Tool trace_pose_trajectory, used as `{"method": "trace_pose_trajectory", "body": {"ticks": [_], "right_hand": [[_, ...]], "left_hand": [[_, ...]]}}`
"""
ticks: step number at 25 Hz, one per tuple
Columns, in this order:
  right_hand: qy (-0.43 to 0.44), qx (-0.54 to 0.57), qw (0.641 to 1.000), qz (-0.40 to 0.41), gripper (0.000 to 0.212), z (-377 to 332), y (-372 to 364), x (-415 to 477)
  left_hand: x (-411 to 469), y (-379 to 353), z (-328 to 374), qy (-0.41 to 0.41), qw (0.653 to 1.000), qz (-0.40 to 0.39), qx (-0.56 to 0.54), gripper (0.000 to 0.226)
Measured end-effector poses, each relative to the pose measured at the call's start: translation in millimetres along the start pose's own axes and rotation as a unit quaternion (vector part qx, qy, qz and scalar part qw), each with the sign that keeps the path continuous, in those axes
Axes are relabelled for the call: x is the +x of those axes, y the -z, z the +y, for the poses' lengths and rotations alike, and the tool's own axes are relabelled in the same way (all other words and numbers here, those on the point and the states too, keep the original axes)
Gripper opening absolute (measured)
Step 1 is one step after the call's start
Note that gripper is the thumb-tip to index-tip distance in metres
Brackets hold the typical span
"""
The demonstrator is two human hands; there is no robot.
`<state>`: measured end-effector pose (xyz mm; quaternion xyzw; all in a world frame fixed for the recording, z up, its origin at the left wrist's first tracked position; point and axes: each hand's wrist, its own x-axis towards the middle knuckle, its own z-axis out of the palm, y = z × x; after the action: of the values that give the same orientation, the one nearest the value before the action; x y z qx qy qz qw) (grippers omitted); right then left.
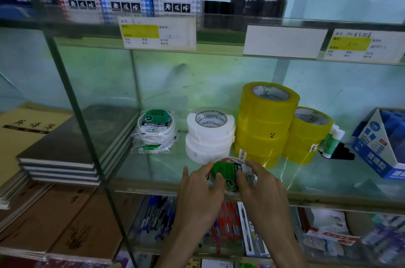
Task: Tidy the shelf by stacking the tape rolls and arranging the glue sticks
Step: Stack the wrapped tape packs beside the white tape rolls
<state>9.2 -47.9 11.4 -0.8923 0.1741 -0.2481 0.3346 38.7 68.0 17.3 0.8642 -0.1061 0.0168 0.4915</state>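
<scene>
Grip is shared: left hand point(197, 186) and right hand point(260, 182) both clasp a green-labelled tape roll point(228, 172) at the glass shelf's point(140, 171) front edge, face tilted upward, just before the white tape stack point(209, 134). Matching wrapped rolls point(156, 130) sit back and leftward, nearer the left hand, with open glass between; glue sticks point(331, 140) lie far right.

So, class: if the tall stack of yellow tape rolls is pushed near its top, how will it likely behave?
The tall yellow stack is several loose rolls high, so it would probably shear or topple. On the smooth glass shelf, a low push may slide it. The shorter yellow stack beside it might check a rightward fall.
</scene>
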Motion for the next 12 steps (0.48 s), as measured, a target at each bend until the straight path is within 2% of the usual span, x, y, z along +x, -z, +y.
{"method": "trace_pose_trajectory", "body": {"ticks": [3,5,7,12], "right_hand": [[0.031,0.032,0.999,-0.010,0.036,-13,3,0],[0.049,0.075,0.995,-0.048,0.032,-32,3,2],[0.070,0.104,0.989,-0.079,0.037,-53,-4,4],[0.112,0.112,0.983,-0.092,0.052,-78,-30,10]], "left_hand": [[3,14,-8,0.000,1.000,0.030,0.009,0.033],[8,30,-13,-0.020,0.998,0.066,-0.007,0.039],[11,50,-15,-0.032,0.994,0.102,-0.024,0.036],[19,80,-23,-0.015,0.987,0.161,0.022,0.040]]}}
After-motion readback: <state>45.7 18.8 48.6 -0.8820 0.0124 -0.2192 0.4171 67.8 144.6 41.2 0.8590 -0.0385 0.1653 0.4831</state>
